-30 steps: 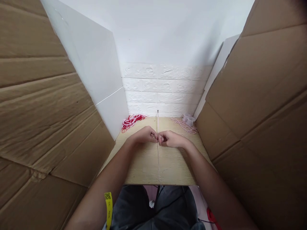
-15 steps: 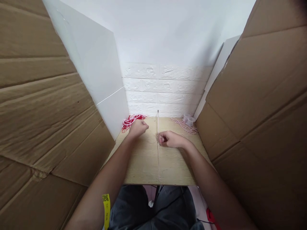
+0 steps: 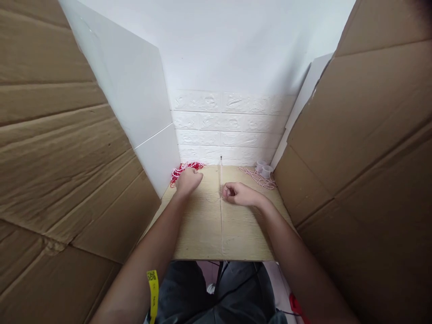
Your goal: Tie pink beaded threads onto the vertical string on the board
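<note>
A thin pale cord [image 3: 222, 229] runs taut from a small hook [image 3: 221, 157] at the wall, down the middle of the wooden board and over its front edge. Beside that cord, on its right, my right hand [image 3: 239, 193] is closed, thumb and fingertips pressed together at fine thread by the cord. My left hand [image 3: 189, 181] is closed in a fist left of the cord, just in front of a red and white cord bundle [image 3: 178, 171]. What it grips is hidden. Faint loose thread lies across the board between the hands.
At the back right lie pale pink cords [image 3: 261, 179] beside small clear plastic cups [image 3: 265, 169]. Tall cardboard walls stand left [image 3: 67, 148] and right [image 3: 364, 135]. A white brick-patterned wall [image 3: 232, 121] closes the back. The wooden board [image 3: 199, 234] ends above my lap.
My left hand has moved a little left, away from the cord, and turned so its back shows more. My right hand stays beside the cord, almost unmoved.
</note>
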{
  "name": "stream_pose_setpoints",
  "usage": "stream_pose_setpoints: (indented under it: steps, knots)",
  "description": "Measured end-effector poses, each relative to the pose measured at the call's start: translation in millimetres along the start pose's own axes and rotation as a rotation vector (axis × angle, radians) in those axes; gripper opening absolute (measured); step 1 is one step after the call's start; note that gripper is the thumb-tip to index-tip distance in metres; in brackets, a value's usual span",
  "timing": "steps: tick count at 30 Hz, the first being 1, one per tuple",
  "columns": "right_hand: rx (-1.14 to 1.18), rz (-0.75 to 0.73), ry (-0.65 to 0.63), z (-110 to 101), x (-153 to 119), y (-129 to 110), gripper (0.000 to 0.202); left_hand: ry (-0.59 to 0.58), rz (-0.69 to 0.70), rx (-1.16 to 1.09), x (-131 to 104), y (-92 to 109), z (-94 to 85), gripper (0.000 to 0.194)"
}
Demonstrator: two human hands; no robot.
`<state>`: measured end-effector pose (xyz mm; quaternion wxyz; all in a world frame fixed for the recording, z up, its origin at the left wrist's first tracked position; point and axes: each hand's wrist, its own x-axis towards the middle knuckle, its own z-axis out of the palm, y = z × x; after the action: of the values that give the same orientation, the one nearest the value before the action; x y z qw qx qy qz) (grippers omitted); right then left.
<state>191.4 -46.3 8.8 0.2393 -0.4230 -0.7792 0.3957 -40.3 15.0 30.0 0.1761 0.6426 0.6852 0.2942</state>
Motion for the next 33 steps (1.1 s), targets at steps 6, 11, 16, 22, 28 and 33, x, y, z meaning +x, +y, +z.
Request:
stream_pose_setpoints:
  steps: [6, 11, 16, 22, 28, 33]
  knots:
    - [-0.004, 0.1, 0.125, 4.8, 3.5, 5.5, 0.008, -0.094, 0.11, -0.067, -6.3, 7.3, 4.1, 0.01]
    - [0.076, 0.18, 0.122, 6.0, 3.5, 0.8, 0.005, -0.475, 0.21, -0.207, -19.4, 16.0, 11.2, 0.003]
    - [0.005, 0.257, 0.128, -0.4, 0.5, 0.8, 0.01, -0.524, 0.224, -0.043, -22.3, 14.5, 5.5, 0.006]
    - [-0.164, 0.282, 0.138, -5.9, -4.1, -4.8, 0.012, -0.539, 0.249, 0.064, -18.0, 10.3, 1.0, 0.011]
    - [-0.167, 0.134, 0.08, -7.3, -6.2, -9.2, 0.006, -0.502, 0.326, 0.034, -14.8, 7.5, -1.4, 0.006]
    - [-0.139, 0.111, 0.048, -5.7, -4.2, -0.9, 0.015, -0.649, 0.367, 0.002, -11.0, 5.4, -6.0, 0.017]
